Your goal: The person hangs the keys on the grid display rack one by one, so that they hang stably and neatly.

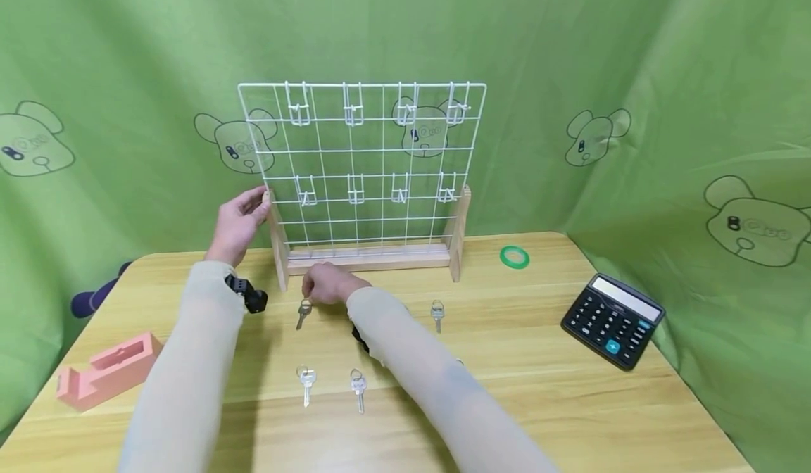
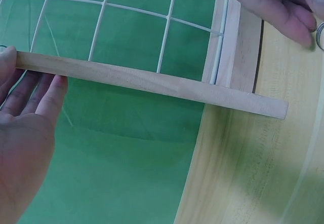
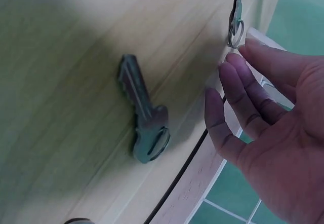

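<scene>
A person's left hand [image 1: 239,219] steadies the wooden side post [image 1: 277,237] of a white wire grid rack [image 1: 364,156] while the right hand [image 1: 326,283] hovers low over the table [image 1: 526,360], just above a silver key [image 1: 303,312]. The left fingers [image 2: 43,89] lie straight and close together against the post, pressing rather than gripping. The right fingers [image 3: 238,102] are relaxed and slightly spread, holding nothing; the key sits just beyond their tips, its ring [image 3: 235,32] nearly touching them in the right wrist view.

A second key [image 3: 144,117] lies flat on the table to the palm side of the right fingers, and three more, one near the rack [image 1: 437,313] and two nearer the person [image 1: 306,381] [image 1: 358,385], lie well apart from either hand.

The risks look modest but real. A flat key offers little edge, so the fingertips could slide it away across the smooth wood instead of lifting it. With only a light press on the post, a bump from the right hand could rock the rack, which stands on narrow feet. The small hooks [image 1: 355,193] leave scant margin for threading a key ring.

A calculator [image 1: 611,320], a green tape roll [image 1: 514,256] and a pink dispenser [image 1: 104,371] sit far from both hands.
</scene>
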Available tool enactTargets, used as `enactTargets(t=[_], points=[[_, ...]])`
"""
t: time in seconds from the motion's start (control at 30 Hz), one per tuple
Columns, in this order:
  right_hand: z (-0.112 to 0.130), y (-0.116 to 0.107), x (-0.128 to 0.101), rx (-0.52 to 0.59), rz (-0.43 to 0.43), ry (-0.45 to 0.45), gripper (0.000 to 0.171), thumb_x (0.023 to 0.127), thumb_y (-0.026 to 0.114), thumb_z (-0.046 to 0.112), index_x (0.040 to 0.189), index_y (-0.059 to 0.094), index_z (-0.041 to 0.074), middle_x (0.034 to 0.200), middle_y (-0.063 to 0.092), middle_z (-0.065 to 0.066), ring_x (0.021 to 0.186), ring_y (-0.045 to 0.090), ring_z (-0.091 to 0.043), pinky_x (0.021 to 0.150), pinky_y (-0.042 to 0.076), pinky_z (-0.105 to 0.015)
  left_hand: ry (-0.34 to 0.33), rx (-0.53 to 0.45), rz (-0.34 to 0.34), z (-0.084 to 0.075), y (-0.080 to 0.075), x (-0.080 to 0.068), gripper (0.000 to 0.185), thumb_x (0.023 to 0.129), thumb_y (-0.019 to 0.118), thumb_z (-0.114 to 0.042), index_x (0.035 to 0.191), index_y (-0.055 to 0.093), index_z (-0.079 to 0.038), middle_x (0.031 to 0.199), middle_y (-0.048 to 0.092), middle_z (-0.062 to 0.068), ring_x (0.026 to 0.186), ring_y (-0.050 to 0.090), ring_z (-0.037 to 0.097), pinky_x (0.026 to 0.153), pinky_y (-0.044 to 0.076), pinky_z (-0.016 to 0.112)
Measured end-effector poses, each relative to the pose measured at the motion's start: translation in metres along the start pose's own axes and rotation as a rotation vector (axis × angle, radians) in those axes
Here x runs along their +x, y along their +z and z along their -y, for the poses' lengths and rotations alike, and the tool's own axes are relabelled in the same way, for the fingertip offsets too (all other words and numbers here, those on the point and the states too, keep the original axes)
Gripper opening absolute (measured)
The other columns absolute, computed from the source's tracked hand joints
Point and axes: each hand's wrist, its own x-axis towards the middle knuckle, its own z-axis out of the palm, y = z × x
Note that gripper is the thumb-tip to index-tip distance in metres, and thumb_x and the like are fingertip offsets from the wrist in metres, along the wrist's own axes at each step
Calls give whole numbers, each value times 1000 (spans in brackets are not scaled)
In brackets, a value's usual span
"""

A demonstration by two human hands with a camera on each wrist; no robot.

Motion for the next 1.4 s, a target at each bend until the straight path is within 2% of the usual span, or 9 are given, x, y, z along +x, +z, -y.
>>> enactTargets(t=[0.13, 0.33, 0.43, 0.63, 0.87, 1.03, 1.4], points=[[0, 3, 2, -41, 19, -17, 5, 87, 73, 6, 88, 71, 10, 82, 64, 6, 79, 57, -10, 69, 48, -15, -3, -2, 1, 0, 2, 0, 50, 102, 52, -8, 149, 36, -3, 150, 40, 18, 134, 42, 27, 108, 41, 27], [-3, 7, 0, -86, 21, -8, 13, 90, 66, 7, 79, 66, 14, 77, 61, 5, 71, 54, -9, 62, 46, -17, -8, 2, 7, 1, 5, 1, 51, 102, 52, -10, 150, 35, -4, 150, 40, 17, 134, 42, 26, 109, 41, 28], [-5, 7, -3, -89, 17, -2, 17, 92, 64, 9, 77, 63, 14, 75, 60, 5, 68, 53, -9, 59, 46, -17, -10, -6, 6, 2, 6, 2, 51, 102, 53, -10, 150, 36, -5, 151, 39, 17, 135, 41, 27, 109, 40, 28], [-8, 0, -11, -49, 3, -17, 14, 87, 64, 2, 81, 61, 14, 78, 60, 3, 71, 53, -10, 61, 47, -17, 9, -17, 1, 2, 7, 2, 50, 101, 55, -10, 148, 39, -3, 149, 42, 18, 133, 43, 26, 106, 43, 25], [1, -17, -23, 26, -39, -104, 17, 89, 60, -5, 90, 66, 10, 83, 61, 5, 79, 56, -10, 70, 49, -14, 8, -9, -11, 2, 2, -1, 51, 101, 55, -11, 148, 37, -2, 150, 40, 19, 133, 43, 28, 106, 42, 24], [5, -32, -33, 56, -102, -159, 13, 92, 61, -3, 94, 68, 8, 85, 62, 5, 79, 57, -8, 71, 49, -11, 6, -9, -16, 3, 1, -3, 51, 101, 55, -11, 148, 37, -2, 149, 40, 20, 133, 43, 29, 106, 42, 25], [13, -74, -57, 137, -208, -192, 7, 93, 66, 3, 98, 70, 6, 92, 67, -1, 84, 60, -9, 76, 52, -15, 8, -8, -26, 5, -1, -1, 49, 101, 55, -10, 147, 39, -1, 147, 43, 20, 131, 46, 28, 104, 44, 24]])
